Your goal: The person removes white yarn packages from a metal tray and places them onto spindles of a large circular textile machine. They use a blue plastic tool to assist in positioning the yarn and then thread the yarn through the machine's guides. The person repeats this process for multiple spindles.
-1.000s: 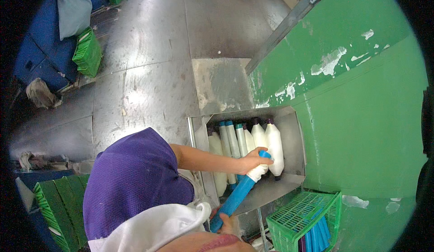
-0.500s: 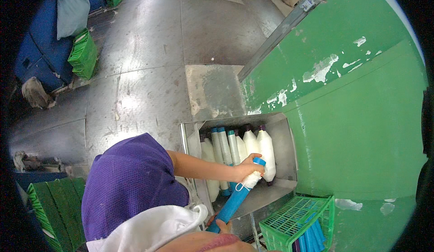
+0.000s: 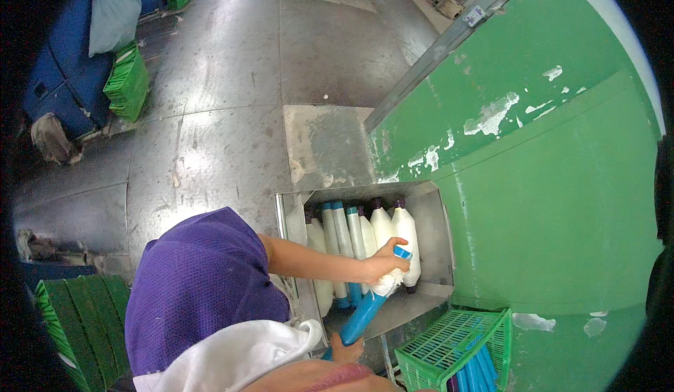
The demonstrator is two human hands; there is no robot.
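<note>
A hand (image 3: 385, 262) on a bare forearm is closed around the upper part of a blue bobbin tube (image 3: 366, 308), the fingers wrapped over a patch of white yarn near the tube's far end. The forearm reaches in from the left, out from beside a purple cap (image 3: 196, 286) low in the scene, so whose hand it is, and which one, cannot be told. A second hand (image 3: 345, 352) shows only partly at the tube's near end, just under it; whether it grips the tube or merely touches it cannot be told.

The tube slants from near left up to far right, across the open mouth of a metal trough (image 3: 435, 213) set against the foot of a green machine panel (image 3: 547, 181). Inside the trough lie several wound bobbins (image 3: 406, 234) side by side, white with yarn, some with teal tips and some with dark ones; the gripping hand rests just against the rightmost of them.

Near right of the trough stands a green plastic crate (image 3: 428, 360) holding more bare blue tubes (image 3: 472, 374). Well apart on the far left, on the grey floor (image 3: 232, 90), are more green crates (image 3: 126, 83) beside a blue cart (image 3: 63, 69) with a pale sack on it. Another stack of green crates (image 3: 77, 322) sits at the near left.
</note>
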